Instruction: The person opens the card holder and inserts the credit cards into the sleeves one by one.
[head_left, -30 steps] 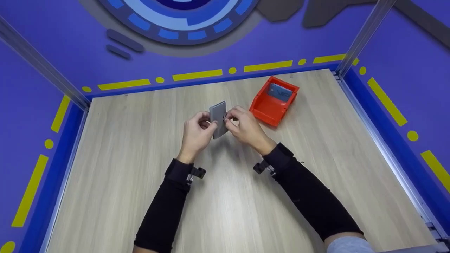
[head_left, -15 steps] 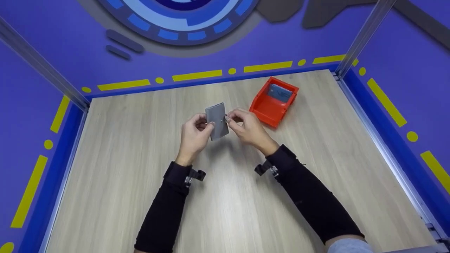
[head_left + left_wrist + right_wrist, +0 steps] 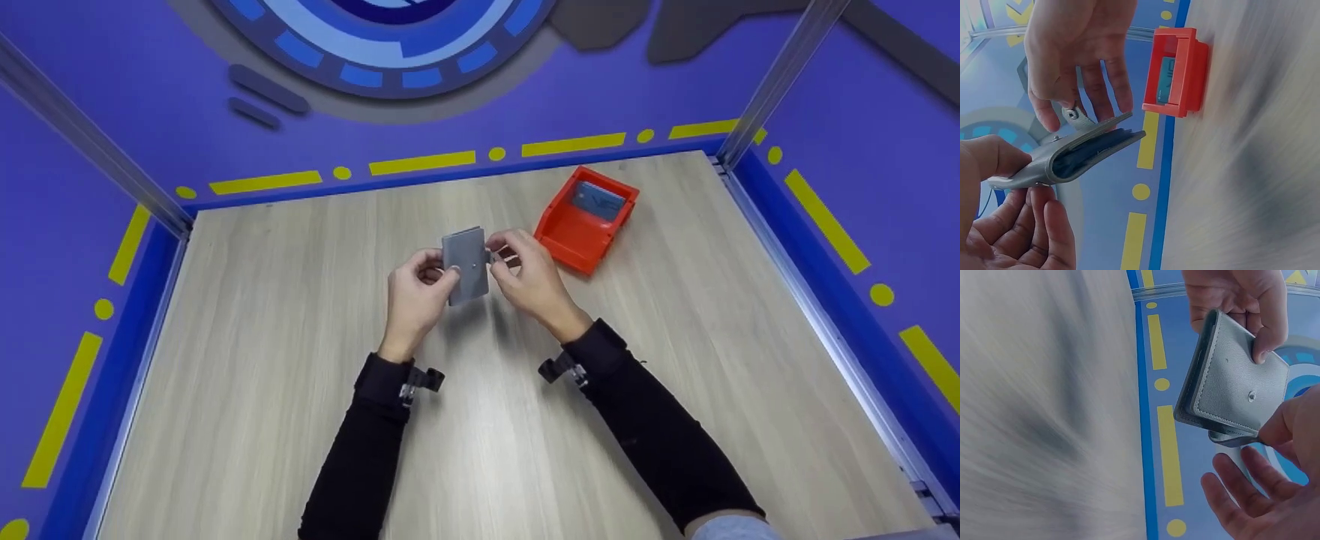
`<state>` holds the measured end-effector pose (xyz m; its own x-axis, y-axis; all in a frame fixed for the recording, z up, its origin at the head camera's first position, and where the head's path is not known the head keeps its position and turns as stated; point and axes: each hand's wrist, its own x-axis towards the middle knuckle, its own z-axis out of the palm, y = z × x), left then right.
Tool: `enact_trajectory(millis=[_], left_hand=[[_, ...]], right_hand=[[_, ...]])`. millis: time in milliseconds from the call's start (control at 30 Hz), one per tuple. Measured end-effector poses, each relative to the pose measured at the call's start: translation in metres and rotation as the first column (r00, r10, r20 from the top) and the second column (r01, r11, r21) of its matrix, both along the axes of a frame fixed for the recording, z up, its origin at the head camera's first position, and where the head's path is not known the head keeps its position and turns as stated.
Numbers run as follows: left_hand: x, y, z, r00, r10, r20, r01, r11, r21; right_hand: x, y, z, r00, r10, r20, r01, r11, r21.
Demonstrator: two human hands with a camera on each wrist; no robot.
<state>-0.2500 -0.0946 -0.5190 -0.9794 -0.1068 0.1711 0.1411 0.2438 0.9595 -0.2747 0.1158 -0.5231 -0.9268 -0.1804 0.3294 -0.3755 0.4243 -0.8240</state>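
A small grey leather wallet (image 3: 468,255) is held upright above the table in my left hand (image 3: 412,304), the thumb on its front. In the right wrist view, a metal snap stud (image 3: 1252,396) shows on the wallet's front. My right hand (image 3: 534,281) pinches the closing strap (image 3: 1233,439) at the wallet's right edge; its other fingers are spread. The strap stands away from the front, and its snap shows in the left wrist view. There the wallet's covers (image 3: 1095,135) gape slightly, with dark inner layers between them.
To the right of my hands a red open-front bin (image 3: 574,234) stands on the wooden table (image 3: 262,337). A bluish-grey card with lettering (image 3: 598,201) leans inside against its back. Purple panels (image 3: 420,135) wall the table at the back and sides.
The strap has come away from the wallet's front, leaving the stud uncovered. The wallet has turned to face the head camera more and come slightly nearer. The bin has stayed put.
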Motion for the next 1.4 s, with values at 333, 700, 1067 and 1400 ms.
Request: enact_trajectory(millis=[333,700,1067,1400], left_hand=[[0.002,-0.002,0.0,1.0,-0.021,0.001,0.021,1.0,0.017],[0.001,-0.004,-0.007,0.996,-0.059,0.072,0.063,0.997,-0.045],[0.0,-0.002,-0.007,0.993,-0.052,0.102,0.057,0.997,-0.053],[0.0,0.003,-0.011,0.995,-0.044,0.087,0.049,0.997,-0.058]], right_hand=[[0.0,-0.002,-0.005,0.998,-0.03,0.047,0.034,0.996,-0.085],[-0.005,0.002,-0.017,0.996,-0.054,0.07,0.062,0.991,-0.119],[-0.007,0.011,-0.01,0.969,0.051,0.244,-0.008,0.985,-0.175],[-0.004,0.017,-0.007,0.936,0.153,0.317,-0.063,0.959,-0.277]])
